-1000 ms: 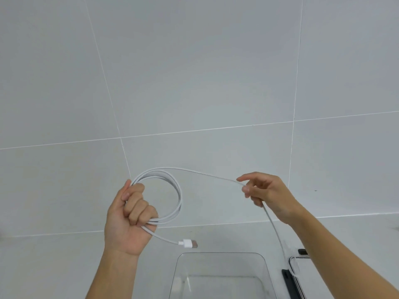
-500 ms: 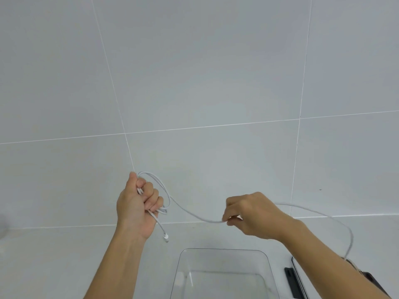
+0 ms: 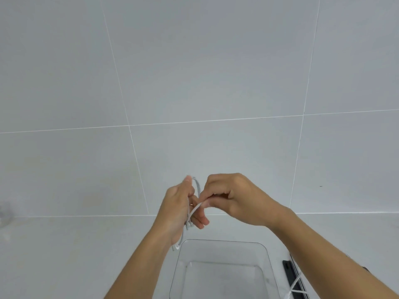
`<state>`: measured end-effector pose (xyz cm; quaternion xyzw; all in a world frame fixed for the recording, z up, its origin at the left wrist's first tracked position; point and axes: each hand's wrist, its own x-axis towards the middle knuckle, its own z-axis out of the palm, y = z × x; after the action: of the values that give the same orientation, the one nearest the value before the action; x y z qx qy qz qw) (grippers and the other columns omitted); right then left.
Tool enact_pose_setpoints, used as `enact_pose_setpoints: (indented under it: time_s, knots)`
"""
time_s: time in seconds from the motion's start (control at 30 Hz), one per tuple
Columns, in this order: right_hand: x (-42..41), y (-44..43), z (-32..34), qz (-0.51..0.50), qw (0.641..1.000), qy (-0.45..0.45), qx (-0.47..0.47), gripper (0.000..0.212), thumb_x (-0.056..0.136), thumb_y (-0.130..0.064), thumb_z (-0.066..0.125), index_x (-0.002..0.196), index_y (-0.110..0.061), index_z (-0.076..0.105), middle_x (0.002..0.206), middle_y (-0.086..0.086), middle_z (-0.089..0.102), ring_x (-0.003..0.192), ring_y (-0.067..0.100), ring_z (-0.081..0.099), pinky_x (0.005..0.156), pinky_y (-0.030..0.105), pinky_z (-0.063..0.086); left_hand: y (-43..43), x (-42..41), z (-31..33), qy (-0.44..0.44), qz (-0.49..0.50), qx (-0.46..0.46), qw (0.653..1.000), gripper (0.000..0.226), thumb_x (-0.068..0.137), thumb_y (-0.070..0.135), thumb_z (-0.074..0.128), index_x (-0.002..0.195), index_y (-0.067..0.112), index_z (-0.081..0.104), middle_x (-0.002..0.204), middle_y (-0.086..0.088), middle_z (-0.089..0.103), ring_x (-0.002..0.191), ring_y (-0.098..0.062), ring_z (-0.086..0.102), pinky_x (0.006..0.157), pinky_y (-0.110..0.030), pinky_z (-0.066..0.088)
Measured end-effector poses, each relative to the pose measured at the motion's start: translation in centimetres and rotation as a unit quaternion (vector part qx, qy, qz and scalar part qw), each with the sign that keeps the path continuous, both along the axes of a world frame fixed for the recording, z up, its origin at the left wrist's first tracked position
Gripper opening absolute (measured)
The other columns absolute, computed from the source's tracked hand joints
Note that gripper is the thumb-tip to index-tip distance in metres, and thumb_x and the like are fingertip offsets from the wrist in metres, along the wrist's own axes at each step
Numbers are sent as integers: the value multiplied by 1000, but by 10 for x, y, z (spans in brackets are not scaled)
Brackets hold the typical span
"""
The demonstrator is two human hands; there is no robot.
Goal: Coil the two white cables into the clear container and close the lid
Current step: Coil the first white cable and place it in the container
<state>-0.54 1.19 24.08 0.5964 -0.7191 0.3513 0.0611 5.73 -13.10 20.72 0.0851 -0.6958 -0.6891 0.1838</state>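
My left hand (image 3: 178, 209) grips a coil of white cable (image 3: 190, 214), seen edge-on, raised in front of the tiled wall. A plug end of this cable hangs below the left wrist. My right hand (image 3: 234, 200) pinches a strand of the same cable right against the left fingers. Below both hands stands the clear container (image 3: 220, 243), open, with nothing visible inside. More white cable (image 3: 296, 287) lies at the bottom right beside my right forearm; I cannot tell whether it is the same cable.
A dark flat object (image 3: 290, 270) with a black edge lies to the right of the container, partly hidden by my right forearm. Behind everything is a white tiled wall (image 3: 194, 83) meeting a white counter (image 3: 64, 255).
My right hand has moved left and brought its strand up to my left hand. The wide loop from a second ago has narrowed into a tight coil. The view has tilted slightly.
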Motion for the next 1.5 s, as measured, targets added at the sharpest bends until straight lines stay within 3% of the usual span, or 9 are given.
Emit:
enact_pose_setpoints:
  time_s: [0.2, 0.33, 0.53, 0.7, 0.83, 1.07, 1.27, 1.4, 1.5]
  knots:
    - [-13, 3, -1, -67, 990, -86, -86, 9, 75, -23, 74, 68, -23, 69, 63, -16, 55, 58, 7, 47, 59, 17, 36, 9, 1, -4, -28, -89, 10, 996, 51, 98, 42, 33, 96, -2, 59, 33, -3, 44, 26, -13, 22, 41, -23, 22]
    - [-21, 6, -2, -103, 985, -100, -93, 15, 70, -30, 77, 65, -19, 68, 64, -12, 58, 60, 8, 48, 60, 22, 38, 14, 4, -2, -26, -135, 22, 990, 49, 92, 52, 35, 69, 11, 50, 30, 1, 32, 27, -11, 15, 37, -19, 22]
    - [-35, 18, 5, -114, 978, -119, -126, 10, 73, -25, 75, 64, -23, 70, 63, -14, 61, 54, 4, 45, 53, 9, 35, 11, 7, -2, -7, -185, 92, 978, 54, 87, 57, 32, 59, 16, 55, 28, 5, 26, 24, -8, 17, 35, -17, 20]
    - [-54, 28, 4, -145, 965, -154, -153, 13, 77, -20, 72, 65, -26, 70, 64, -12, 65, 56, 10, 48, 54, 11, 37, 5, 10, 1, -2, -215, 133, 968, 46, 78, 57, 43, 52, 19, 43, 32, 10, 23, 29, -5, 15, 37, -22, 13]
    - [-66, 32, -3, -170, 945, -212, -182, 14, 78, -17, 71, 65, -22, 70, 52, -18, 61, 50, -4, 47, 49, 5, 36, 2, 12, 3, -1, -235, 171, 957, 45, 80, 54, 41, 49, 21, 38, 31, 11, 22, 34, -11, 8, 37, -21, 13]
    - [-81, 39, -22, -214, 916, -262, -214, 15, 81, -17, 68, 68, -23, 70, 51, -15, 62, 43, -2, 47, 43, 7, 37, -6, 15, 3, 23, -230, 257, 938, 45, 83, 47, 41, 46, 21, 42, 37, 6, 8, 32, -14, 6, 35, -21, 12]
    - [-94, 49, -41, -230, 873, -337, -266, 13, 77, -14, 72, 69, -21, 65, 53, -6, 59, 41, 8, 46, 44, 23, 35, -21, 18, 5, 87, -285, 293, 909, 53, 68, 41, 77, 57, 22, 29, 36, 7, 12, 30, -13, 9, 34, -18, 13]
    - [-100, 46, -57, -257, 877, -337, -227, 16, 77, -14, 72, 66, -16, 60, 61, -3, 57, 42, 4, 47, 47, 24, 34, -29, 18, 5, 122, -285, 299, 903, 50, 69, 39, 76, 57, 24, 29, 35, 6, 13, 29, -12, 9, 34, -19, 13]
    - [-102, 42, -70, -292, 873, -324, -219, 18, 79, -17, 70, 66, -15, 58, 66, -2, 57, 43, 6, 48, 48, 22, 32, -36, 17, 7, 162, -275, 349, 881, 37, 77, 34, 66, 53, 22, 41, 36, 6, 15, 28, -13, 2, 33, -21, 14]
